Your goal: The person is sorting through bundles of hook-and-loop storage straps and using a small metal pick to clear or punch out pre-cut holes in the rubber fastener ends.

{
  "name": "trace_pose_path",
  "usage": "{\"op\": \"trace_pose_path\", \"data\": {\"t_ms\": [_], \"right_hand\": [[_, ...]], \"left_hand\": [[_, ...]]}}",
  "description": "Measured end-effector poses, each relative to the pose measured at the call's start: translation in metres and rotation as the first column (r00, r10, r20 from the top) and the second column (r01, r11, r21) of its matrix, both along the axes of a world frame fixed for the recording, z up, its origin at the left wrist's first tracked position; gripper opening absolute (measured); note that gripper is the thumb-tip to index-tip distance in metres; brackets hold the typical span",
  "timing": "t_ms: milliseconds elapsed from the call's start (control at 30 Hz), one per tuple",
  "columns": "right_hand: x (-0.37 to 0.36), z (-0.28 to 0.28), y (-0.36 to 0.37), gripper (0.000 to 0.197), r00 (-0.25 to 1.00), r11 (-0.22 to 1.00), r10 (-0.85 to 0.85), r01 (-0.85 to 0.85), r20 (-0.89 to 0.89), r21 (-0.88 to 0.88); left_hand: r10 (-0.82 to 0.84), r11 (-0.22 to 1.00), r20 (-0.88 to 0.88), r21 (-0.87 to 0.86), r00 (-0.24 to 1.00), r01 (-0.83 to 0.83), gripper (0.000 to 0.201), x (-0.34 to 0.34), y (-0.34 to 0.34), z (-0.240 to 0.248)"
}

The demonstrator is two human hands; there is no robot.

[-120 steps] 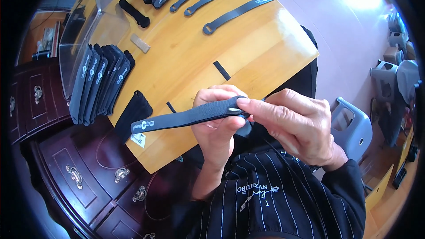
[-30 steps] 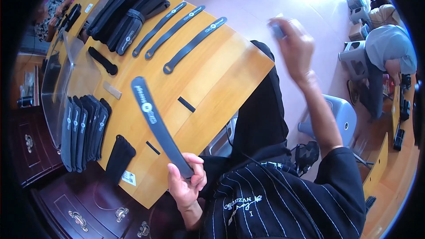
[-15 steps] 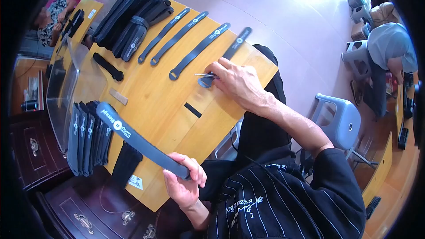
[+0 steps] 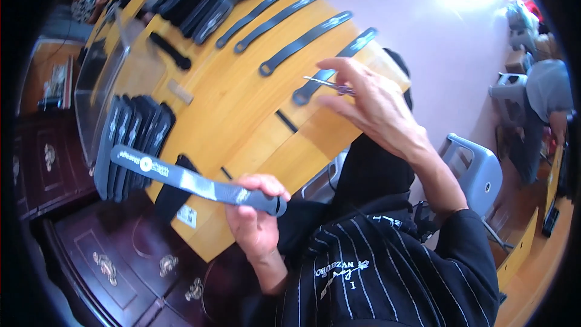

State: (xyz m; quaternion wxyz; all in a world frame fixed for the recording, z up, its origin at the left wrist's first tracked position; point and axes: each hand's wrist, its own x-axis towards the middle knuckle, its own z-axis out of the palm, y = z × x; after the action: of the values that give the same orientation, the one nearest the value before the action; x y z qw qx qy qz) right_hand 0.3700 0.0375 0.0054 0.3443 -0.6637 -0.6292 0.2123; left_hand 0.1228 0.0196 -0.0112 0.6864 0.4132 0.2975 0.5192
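My left hand (image 4: 257,230) holds a long dark grey strap (image 4: 189,180) by its near end, above the table's front left. White lettering marks its far end, and a short slot shows near my fingers. In my right hand (image 4: 381,100) are small scissors (image 4: 324,82) with silvery blades; the fingers partly hide the handles. Just beneath them on the wooden table (image 4: 236,106) lies another grey strap (image 4: 310,89) with a looped end. Several similar straps (image 4: 305,42) are spread out farther back. A short black strip (image 4: 287,122) rests in front of the scissors.
Bundled dark straps (image 4: 209,21) are heaped at the back left. Another row of straps (image 4: 130,145) stands at the left edge, beside a clear plastic sheet (image 4: 100,85). A tan block (image 4: 180,91) lies mid-left. Dark drawers (image 4: 115,242), a grey stool (image 4: 478,169) and a seated person (image 4: 526,133) surround the table.
My right hand has lifted off the strap on the table, its fingers wider apart, scissors still in it. The strap in my left hand has turned nearer level. The whole view has shifted.
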Motion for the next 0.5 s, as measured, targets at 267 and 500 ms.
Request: {"op": "trace_pose_path", "data": {"t_ms": [267, 500], "right_hand": [[-0.041, 0.033, -0.045, 0.018, 0.887, 0.978, 0.210, -0.192, -0.411, 0.086], [-0.059, 0.022, -0.047, 0.023, 0.879, 0.977, 0.201, -0.151, -0.432, 0.148]], "left_hand": [[0.173, 0.982, 0.166, 0.041, 0.971, -0.182, 0.038, 0.015, 0.016, 0.015], [0.287, 0.955, -0.050, 0.097, 0.957, -0.281, 0.023, 0.033, 0.014, 0.015]]}}
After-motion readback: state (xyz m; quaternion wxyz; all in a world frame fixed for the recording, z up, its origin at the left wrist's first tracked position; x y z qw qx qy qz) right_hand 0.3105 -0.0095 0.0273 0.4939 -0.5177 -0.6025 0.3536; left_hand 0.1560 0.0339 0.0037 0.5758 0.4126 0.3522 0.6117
